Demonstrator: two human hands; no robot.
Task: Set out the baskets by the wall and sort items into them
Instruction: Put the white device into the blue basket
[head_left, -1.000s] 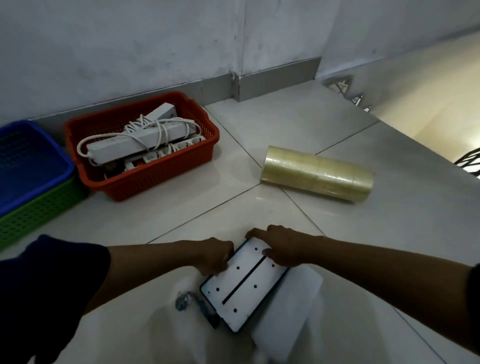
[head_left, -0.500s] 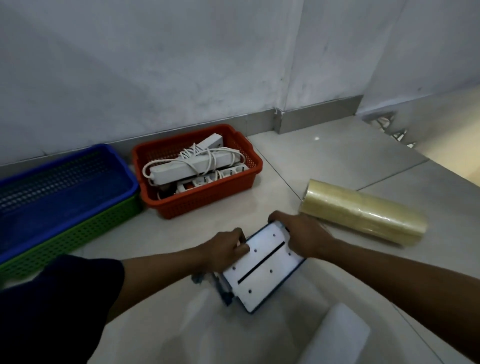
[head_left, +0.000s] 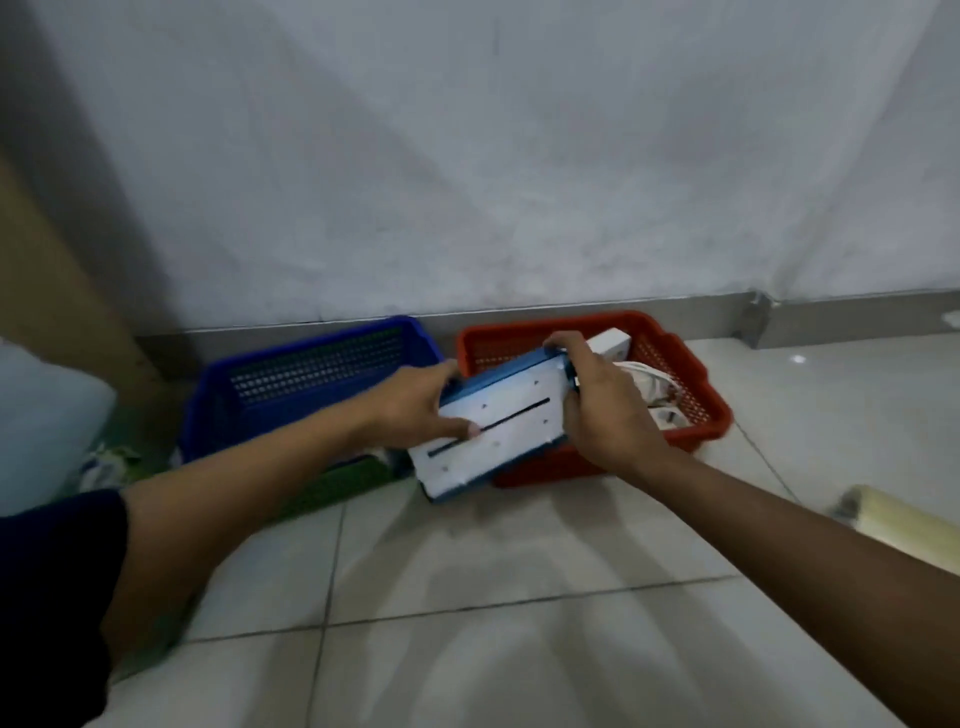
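Note:
I hold a flat white panel (head_left: 498, 426) with a blue edge and a dark slot, tilted, in the air over the near left part of the red basket (head_left: 691, 374). My left hand (head_left: 415, 410) grips its left end and my right hand (head_left: 602, 410) grips its right end. The red basket stands by the wall and holds white power strips with cords (head_left: 654, 389). Left of it a blue basket (head_left: 311, 384) sits nested in a green basket (head_left: 343, 483).
A roll of clear tape (head_left: 904, 525) lies on the tiled floor at the right edge. A pale bag or bundle (head_left: 47, 415) sits at the far left beside a brown surface. The grey wall and skirting run behind the baskets.
Both hands have lifted the white panel off the floor and carried it forward and left, over the red basket. My view has swung left, so the tape roll now lies at the right edge.

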